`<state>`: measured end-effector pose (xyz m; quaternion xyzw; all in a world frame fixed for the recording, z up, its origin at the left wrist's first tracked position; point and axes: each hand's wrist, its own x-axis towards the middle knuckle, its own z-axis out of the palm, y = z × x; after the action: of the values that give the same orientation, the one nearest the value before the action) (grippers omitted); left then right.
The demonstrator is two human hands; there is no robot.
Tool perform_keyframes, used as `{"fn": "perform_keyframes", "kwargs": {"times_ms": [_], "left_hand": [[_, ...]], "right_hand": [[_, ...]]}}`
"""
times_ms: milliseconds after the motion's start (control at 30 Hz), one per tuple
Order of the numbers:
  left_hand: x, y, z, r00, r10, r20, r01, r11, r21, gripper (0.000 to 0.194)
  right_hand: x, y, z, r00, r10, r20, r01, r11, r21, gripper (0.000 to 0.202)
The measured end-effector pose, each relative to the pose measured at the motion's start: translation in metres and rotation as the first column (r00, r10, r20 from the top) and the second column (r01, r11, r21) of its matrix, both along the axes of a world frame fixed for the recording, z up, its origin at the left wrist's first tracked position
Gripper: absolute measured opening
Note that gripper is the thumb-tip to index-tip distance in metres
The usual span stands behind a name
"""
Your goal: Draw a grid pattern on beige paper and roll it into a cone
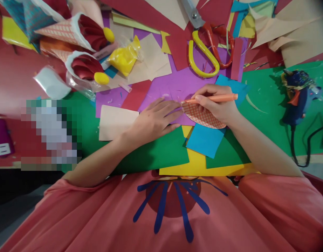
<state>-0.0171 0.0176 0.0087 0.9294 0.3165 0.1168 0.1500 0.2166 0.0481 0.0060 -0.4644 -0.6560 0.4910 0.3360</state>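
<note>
An orange marker (224, 98) is held in my right hand (214, 103), its tip at the left end of a paper piece with an orange crosshatch pattern (206, 118). That piece lies under my right hand, on purple paper (161, 89) and partly over a blue square (206, 140). My left hand (160, 117) lies flat with its fingers spread, fingertips close to the marker tip and the piece's left end. Beside the left wrist is a beige paper piece (114, 122), partly covered by that hand.
Scissors (203, 52) with red and yellow handles lie beyond my hands. A blue glue gun (296, 101) with a cord is at right. Crosshatched paper cones (72, 33) and a yellow bag (124, 57) are at upper left. Green sheets (266, 84) and paper scraps cover the table.
</note>
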Motion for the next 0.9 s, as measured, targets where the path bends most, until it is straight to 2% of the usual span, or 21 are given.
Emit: {"fn": "perform_keyframes", "kwargs": {"times_ms": [267, 467, 700, 900], "left_hand": [[0.0001, -0.0001, 0.0006, 1.0, 0.0, -0.023, -0.001, 1.0, -0.019, 0.038], [0.0004, -0.0005, -0.0009, 1.0, 0.009, -0.01, -0.009, 1.0, -0.018, 0.039], [0.001, -0.0008, -0.0018, 1.0, 0.004, 0.016, -0.004, 1.0, 0.008, 0.04], [0.001, -0.0013, -0.0017, 1.0, 0.01, 0.003, -0.01, 1.0, -0.013, 0.04]], "right_hand": [[-0.0014, 0.0004, 0.0023, 0.998, 0.018, 0.061, -0.021, 0.999, 0.045, 0.017], [0.0005, 0.0013, 0.0024, 0.995, 0.06, 0.075, -0.062, 0.998, 0.019, 0.017], [-0.0006, 0.0, 0.0017, 0.996, 0.044, 0.074, -0.048, 0.997, 0.057, 0.018], [-0.0001, 0.0004, 0.0016, 0.995, 0.06, 0.075, -0.063, 0.997, 0.037, 0.021]]}}
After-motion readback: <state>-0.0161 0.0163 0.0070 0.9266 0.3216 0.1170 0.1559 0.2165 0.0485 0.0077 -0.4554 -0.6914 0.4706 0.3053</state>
